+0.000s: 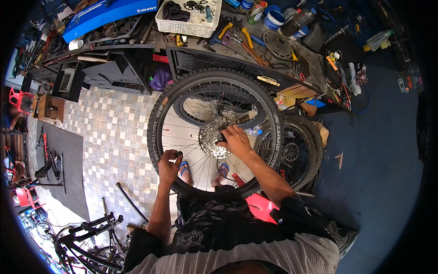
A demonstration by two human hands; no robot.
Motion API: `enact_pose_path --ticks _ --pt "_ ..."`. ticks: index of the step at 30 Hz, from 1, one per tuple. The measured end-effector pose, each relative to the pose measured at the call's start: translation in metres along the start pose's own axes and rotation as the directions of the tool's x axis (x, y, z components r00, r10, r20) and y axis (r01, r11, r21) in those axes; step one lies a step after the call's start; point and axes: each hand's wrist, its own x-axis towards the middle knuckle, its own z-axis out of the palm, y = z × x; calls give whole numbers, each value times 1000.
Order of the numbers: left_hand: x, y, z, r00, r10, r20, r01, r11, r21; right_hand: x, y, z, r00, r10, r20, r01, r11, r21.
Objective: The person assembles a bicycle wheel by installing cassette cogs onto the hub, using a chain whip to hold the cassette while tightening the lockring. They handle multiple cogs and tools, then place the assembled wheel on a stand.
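A bicycle wheel (157, 116) with a knobby black tyre lies in front of me, its silver cassette (208, 139) facing up. My right hand (237, 142) reaches over the spokes to the middle of the cassette. Its fingers are closed on a black hub end piece (221, 137), partly hidden by them. By the left side of the rim is my left hand (168, 166), its fingertips pinching a small black part (178, 155) whose kind is too small to tell.
A workbench (205, 55) ahead carries a white basket (185, 27), pliers (247, 37), bottles and a loose cassette (276, 45). More wheels (315, 150) lean at the right. A red stool (262, 208) is near my legs. Bike frames (86, 242) stand lower left, beside a dark mat (61, 169).
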Motion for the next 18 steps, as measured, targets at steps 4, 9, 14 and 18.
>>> enact_pose_path --ticks 4,9,14,18 --pt "-1 -2 0 1000 17 9 -17 1000 25 -1 -2 -5 997 -79 11 79 997 -18" --pt "-1 -1 3 1000 3 15 -2 1000 -18 2 2 -3 988 -139 60 143 988 -55" --pt "-2 1 2 1000 4 15 -5 1000 24 2 4 1 991 -135 4 135 986 -101" --pt "-4 1 1 1000 12 8 -13 1000 12 3 0 -1 996 -84 20 86 985 -148"
